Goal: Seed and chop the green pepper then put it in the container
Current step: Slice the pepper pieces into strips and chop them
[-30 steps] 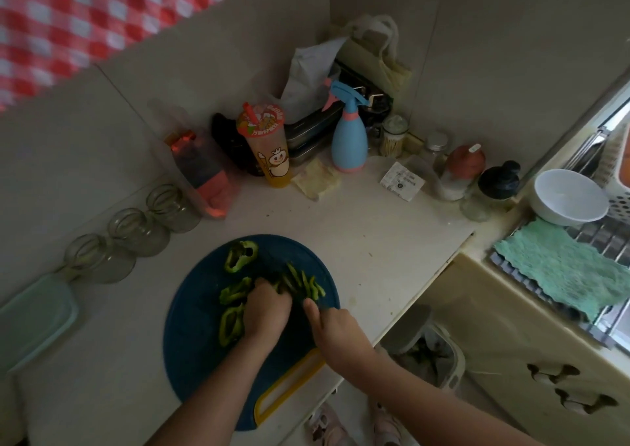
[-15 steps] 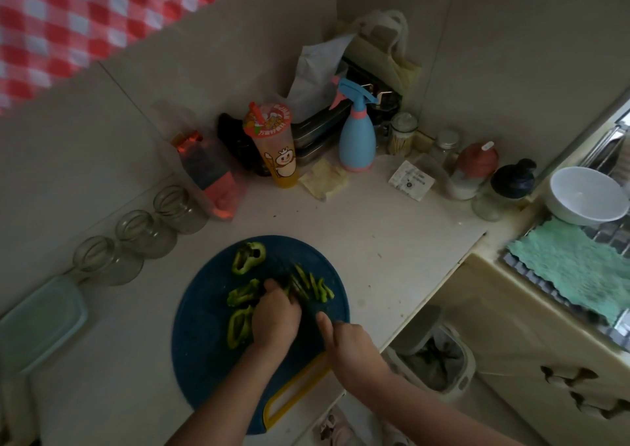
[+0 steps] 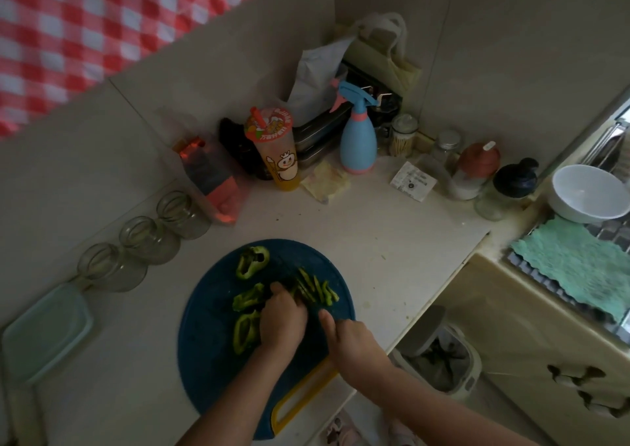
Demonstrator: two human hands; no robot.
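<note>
Left hand (image 3: pixel 283 323): fingers (image 3: pixel 276 289) bunched and curled down, knuckles forward, pinning a pepper piece (image 3: pixel 292 288) to the board. Most of that piece is under the hand; only a dark green edge shows.

Right hand (image 3: pixel 354 341): forefinger (image 3: pixel 326 321) stretched forward, other fingers tucked under and out of sight. Probably a knife grip, but no blade or handle can be made out in the dim light.

Cut strips (image 3: pixel 318 288) lie just right of the left fingertips, fanned side by side, long axes pointing away from the person. The pinned piece sits between strips and left knuckles, so the next cut likely falls there, with the right hand nearer.

Three uncut pepper slices (image 3: pixel 251 262) wait left of the left hand, all on the round blue cutting board (image 3: pixel 208 353).

Pale lidded container (image 3: pixel 44 333) sits well apart, at the counter's far left, lid on. Left hand is nearer it.

Chopping seems about half done. No seeds or core visible.
</note>
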